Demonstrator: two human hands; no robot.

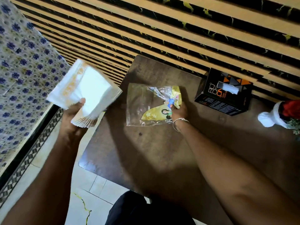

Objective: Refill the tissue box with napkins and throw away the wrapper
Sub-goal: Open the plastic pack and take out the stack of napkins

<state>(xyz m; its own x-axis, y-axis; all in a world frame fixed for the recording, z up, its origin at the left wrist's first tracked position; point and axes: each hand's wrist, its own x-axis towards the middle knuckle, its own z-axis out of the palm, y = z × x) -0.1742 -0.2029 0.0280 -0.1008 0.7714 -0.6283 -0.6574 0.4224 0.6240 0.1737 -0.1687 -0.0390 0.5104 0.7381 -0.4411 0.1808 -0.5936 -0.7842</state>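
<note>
While the left hand [73, 114] clamps the napkin stack [86, 90] from below, tilted up-left, the right hand [178, 109] pinches the flat wrapper's [146, 104] right edge on the table [146, 151].

A room in a home, seen from above — a small dark wooden table [154, 143] stands on pale floor tiles [90, 184] against a slatted wall panel [162, 30]; a floral patterned cloth [24, 70] and a small ornament [279, 114] suggest domestic use.
</note>
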